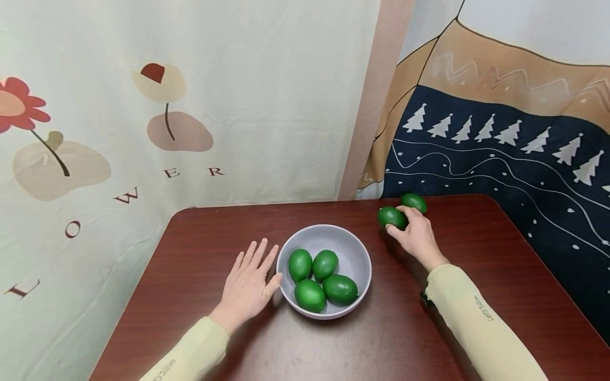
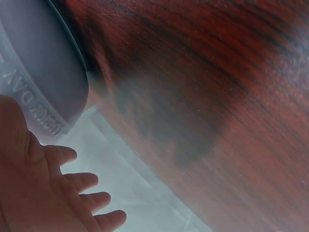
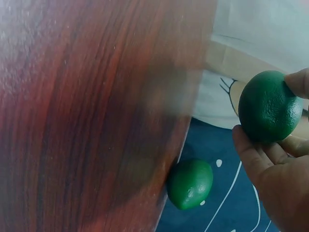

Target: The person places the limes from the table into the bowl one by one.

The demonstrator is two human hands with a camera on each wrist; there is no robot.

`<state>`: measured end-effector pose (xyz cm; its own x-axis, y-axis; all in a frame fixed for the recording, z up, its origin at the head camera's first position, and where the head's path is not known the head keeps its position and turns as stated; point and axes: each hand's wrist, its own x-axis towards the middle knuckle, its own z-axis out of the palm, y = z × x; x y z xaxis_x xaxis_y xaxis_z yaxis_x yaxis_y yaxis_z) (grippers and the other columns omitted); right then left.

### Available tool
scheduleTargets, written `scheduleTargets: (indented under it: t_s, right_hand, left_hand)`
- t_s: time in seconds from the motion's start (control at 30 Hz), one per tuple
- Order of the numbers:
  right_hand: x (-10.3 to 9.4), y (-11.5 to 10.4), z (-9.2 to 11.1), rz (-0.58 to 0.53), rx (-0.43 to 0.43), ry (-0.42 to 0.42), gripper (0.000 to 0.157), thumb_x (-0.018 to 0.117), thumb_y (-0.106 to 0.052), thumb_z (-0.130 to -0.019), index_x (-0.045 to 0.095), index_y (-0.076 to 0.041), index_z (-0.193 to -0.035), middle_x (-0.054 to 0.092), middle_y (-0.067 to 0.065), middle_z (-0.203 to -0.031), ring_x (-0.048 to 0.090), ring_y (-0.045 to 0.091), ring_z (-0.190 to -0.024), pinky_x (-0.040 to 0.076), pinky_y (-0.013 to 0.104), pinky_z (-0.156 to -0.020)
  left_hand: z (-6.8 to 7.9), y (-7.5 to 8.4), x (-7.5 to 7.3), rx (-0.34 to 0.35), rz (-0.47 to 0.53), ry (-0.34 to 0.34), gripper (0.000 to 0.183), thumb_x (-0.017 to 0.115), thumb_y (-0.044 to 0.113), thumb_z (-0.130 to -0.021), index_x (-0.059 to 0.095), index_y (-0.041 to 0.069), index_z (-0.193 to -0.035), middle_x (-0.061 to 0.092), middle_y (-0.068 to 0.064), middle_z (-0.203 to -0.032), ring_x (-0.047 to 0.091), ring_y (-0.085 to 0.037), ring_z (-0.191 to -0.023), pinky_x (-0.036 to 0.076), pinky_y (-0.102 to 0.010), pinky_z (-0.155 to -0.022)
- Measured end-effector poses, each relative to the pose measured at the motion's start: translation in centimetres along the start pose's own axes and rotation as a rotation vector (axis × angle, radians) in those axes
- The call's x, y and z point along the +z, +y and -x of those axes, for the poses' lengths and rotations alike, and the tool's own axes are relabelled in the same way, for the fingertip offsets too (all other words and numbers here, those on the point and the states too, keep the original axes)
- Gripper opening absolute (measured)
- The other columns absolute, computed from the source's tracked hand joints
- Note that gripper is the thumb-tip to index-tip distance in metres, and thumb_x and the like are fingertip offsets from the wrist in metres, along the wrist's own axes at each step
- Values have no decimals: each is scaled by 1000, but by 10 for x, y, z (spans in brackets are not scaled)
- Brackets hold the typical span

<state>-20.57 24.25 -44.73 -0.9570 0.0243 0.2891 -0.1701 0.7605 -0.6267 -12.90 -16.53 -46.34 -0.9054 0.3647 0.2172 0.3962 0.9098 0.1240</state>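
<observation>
My right hand (image 1: pixel 418 236) grips a green lime (image 1: pixel 392 217) between thumb and fingers near the table's back edge. In the right wrist view that lime (image 3: pixel 269 107) shows above the fingers. Another lime (image 1: pixel 413 202) lies just behind it, at the back edge. My left hand (image 1: pixel 248 290) is spread with straight fingers at the left side of a grey bowl (image 1: pixel 362 259), its thumb right at the rim. Several limes (image 1: pixel 340 289) sit together inside the bowl. The left wrist view shows the bowl's outer wall (image 2: pixel 46 63) with raised lettering beside the left hand (image 2: pixel 43 188).
A dark red wooden table (image 1: pixel 381 344) carries everything. Behind it hangs a pale curtain (image 1: pixel 267 106) with flower prints and lettering. On the right is a navy and tan cloth (image 1: pixel 476 153) with white trees, close to the table's edge.
</observation>
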Motion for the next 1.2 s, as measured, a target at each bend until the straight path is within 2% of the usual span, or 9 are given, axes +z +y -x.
scheduleTargets:
  t_s: [0.13,0.4,0.7,1.2]
  right_hand:
    - [0,-2,3,-18,-9,-6,50,73,-18,-91,59,7,-132,62,29,-123,61,43,-98,53,58,-89]
    - [-3,-7,11,-74,26,-40,50,74,-18,-93,59,5,-135,64,25,-119,60,37,-94,52,48,-83]
    - [-5,-10,15,-116,8,-24,49,77,-15,-91,61,5,-133,68,26,-117,64,38,-94,55,51,-86]
    - [-3,-13,26,-173,-6,-64,49,79,-13,-89,62,1,-133,69,22,-117,65,33,-97,56,44,-86]
  left_hand:
    - [0,1,-1,-1,-5,-7,65,48,48,-104,45,12,-158,35,-18,-165,31,-41,-152,29,-60,-121]
    - [-1,3,-2,-10,-1,-23,65,48,48,-104,44,12,-158,35,-18,-165,30,-41,-153,29,-60,-121]
    - [-2,3,-1,-13,0,-21,65,47,49,-104,44,13,-159,34,-18,-165,31,-41,-153,27,-59,-122]
    - [0,4,-1,-13,3,-13,65,48,48,-104,45,12,-158,35,-18,-165,31,-41,-153,28,-59,-122]
